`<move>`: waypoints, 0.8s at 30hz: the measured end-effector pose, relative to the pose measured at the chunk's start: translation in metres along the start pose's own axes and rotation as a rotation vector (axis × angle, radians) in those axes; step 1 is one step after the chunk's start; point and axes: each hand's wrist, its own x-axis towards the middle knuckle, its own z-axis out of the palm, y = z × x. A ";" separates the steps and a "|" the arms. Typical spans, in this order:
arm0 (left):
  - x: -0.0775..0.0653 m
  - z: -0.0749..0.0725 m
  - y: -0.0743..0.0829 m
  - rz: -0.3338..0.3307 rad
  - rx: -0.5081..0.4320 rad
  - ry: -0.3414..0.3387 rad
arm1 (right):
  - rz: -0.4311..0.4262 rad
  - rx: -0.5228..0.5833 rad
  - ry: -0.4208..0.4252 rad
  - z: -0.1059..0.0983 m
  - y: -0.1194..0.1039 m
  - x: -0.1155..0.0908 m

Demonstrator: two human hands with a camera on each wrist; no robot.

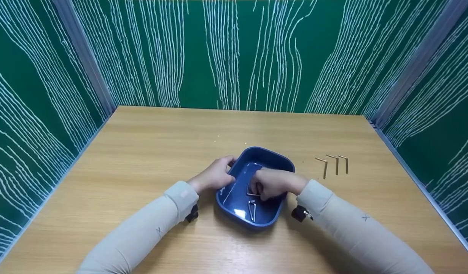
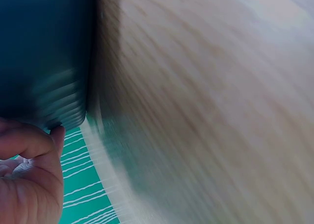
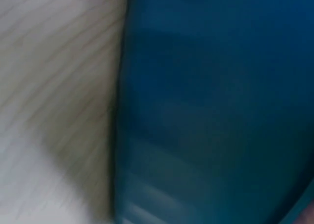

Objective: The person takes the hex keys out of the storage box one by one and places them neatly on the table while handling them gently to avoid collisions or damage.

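A deep blue tray (image 1: 228, 205) stands on the wooden table in the head view. My left hand (image 1: 218, 173) grips its left rim, thumb on the inner side; in the left wrist view that hand (image 2: 29, 170) is at the tray's outer wall (image 2: 44, 52). Inside the tray is my right hand (image 1: 272, 183), its curled fingers pinching an L-shaped hex key (image 1: 252, 195) near the bottom. Just in front of it, more bent metal keys (image 1: 252, 211) lie on the tray floor. The tray wall (image 3: 211, 96) fills most of the right wrist view.
Three hex keys (image 1: 336, 165) lie side by side on the table (image 1: 161, 133), right of the tray. A few tiny pale specks dot the wood behind the tray. Green walls (image 1: 196, 76) with white lines enclose the table at the back and sides.
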 end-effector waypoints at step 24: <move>-0.001 0.000 0.000 0.023 0.006 0.011 | 0.031 0.116 0.397 -0.028 0.014 -0.025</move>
